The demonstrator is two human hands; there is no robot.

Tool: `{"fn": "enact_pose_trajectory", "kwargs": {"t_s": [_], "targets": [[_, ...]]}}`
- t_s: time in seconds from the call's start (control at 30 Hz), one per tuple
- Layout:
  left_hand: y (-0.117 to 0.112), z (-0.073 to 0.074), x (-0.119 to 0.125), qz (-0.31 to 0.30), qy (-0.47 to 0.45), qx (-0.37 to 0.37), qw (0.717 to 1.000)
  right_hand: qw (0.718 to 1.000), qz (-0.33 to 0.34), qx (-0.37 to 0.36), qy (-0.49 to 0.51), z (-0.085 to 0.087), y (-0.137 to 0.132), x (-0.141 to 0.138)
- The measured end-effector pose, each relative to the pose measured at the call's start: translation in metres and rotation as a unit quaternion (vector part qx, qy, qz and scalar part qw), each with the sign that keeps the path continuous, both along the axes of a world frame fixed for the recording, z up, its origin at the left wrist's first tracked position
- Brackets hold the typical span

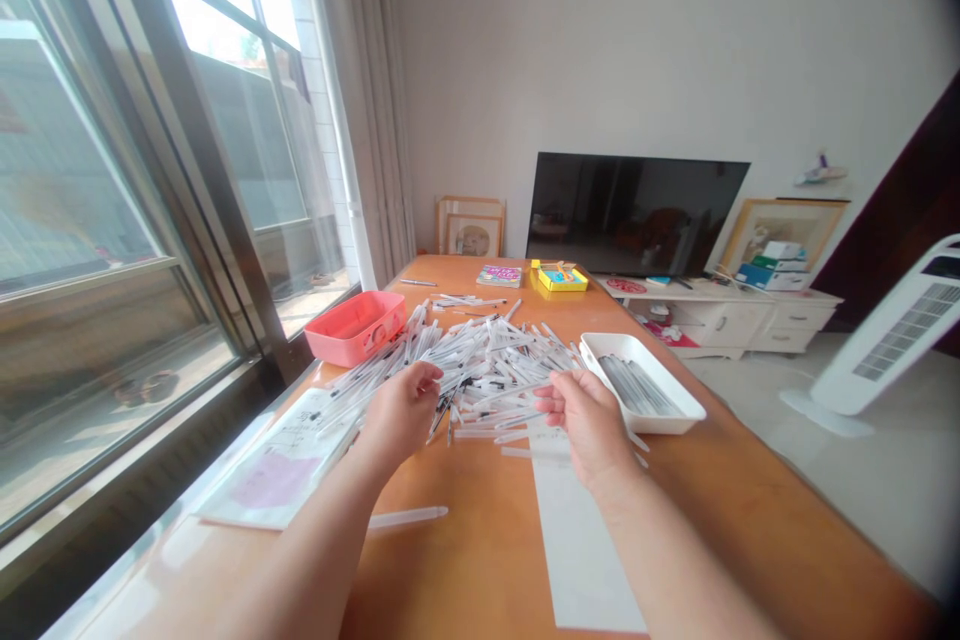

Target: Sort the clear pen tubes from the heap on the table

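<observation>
A big heap of clear pen barrels (pixel 487 360), some with dark parts among them, covers the middle of the table. At its near left side is my left hand (pixel 401 412), fingers curled together; anything inside them is too small to make out. My right hand (pixel 589 420) is at the heap's near right side with thumb and fingers pinched. Slim pen parts lie right by those fingertips, and I cannot tell whether one is held. Beside the right hand, a white tray (pixel 694 412) holds a row of grey, slender sticks. One loose pen barrel (pixel 409 517) lies below the left hand.
A pink basket (pixel 337 345) stands left of the heap, above a printed booklet (pixel 274 470). A white paper strip (pixel 581 550) lies under my right forearm. Toward the table's far end are a yellow box (pixel 562 282) and a colourful book (pixel 499 276).
</observation>
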State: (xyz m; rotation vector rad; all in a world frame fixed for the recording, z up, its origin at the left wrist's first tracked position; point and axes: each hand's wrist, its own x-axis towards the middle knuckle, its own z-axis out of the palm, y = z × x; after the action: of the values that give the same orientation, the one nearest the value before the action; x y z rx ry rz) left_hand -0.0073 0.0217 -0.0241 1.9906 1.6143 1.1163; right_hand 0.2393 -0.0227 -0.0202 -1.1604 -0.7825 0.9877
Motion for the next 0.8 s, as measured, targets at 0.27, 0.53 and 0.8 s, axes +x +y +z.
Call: {"fn": "enact_pose_trajectory", "kwargs": {"t_s": [0.27,0.53,0.8], "targets": [[-0.017,0.002,0.022,-0.108,0.214,0.04,0.97,1.0,-0.028,0.011,-0.003,0.0,0.002,0.004],[-0.014,-0.008,0.032,-0.066,0.283,0.033,0.956,0.999,-0.03,0.014,-0.015,0.003,-0.001,0.003],[-0.016,-0.009,0.037,-0.047,0.299,0.027,0.953,0.999,-0.036,0.01,-0.022,0.004,-0.001,0.003]]}}
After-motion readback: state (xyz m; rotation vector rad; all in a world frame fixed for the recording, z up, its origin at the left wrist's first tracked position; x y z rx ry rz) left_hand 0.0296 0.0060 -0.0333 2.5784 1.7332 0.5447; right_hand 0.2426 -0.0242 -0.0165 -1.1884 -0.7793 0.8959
